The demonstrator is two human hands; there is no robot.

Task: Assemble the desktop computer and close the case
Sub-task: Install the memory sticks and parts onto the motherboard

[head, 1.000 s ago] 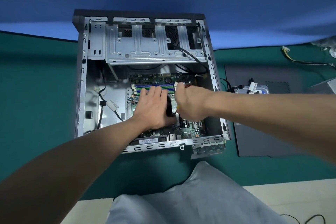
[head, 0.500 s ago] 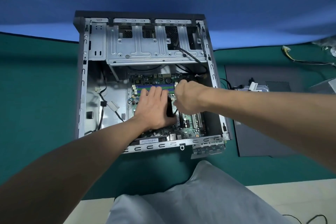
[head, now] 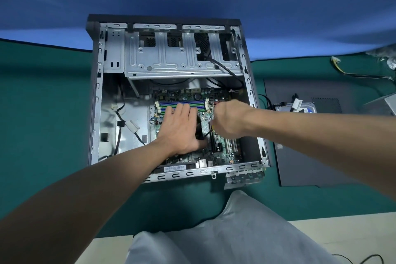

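Observation:
The open desktop case [head: 96,113] lies flat on the green table, with the green motherboard [head: 225,152] in its floor. My left hand [head: 180,128] presses flat, fingers straight, on a black cooler [head: 199,126] at the board's middle. Just right of it, my right hand [head: 229,120] is curled and pinches a thin black lead [head: 206,134] that runs down to the cooler's edge. I cannot tell whether the lead is a cable or a tool shaft. The fingertips are hidden. Blue and green memory slots [head: 182,103] show beyond my left fingers.
The silver drive cage [head: 171,60] fills the case's far end. Loose black cables [head: 119,126] lie in the case's left bay. The dark side panel [head: 300,156] lies to the right with a hard drive [head: 300,109] on it. Yellow wires [head: 342,70] trail at far right.
My right hand has shifted slightly away from me and to the right above the board. The left hand stays pressed on the cooler.

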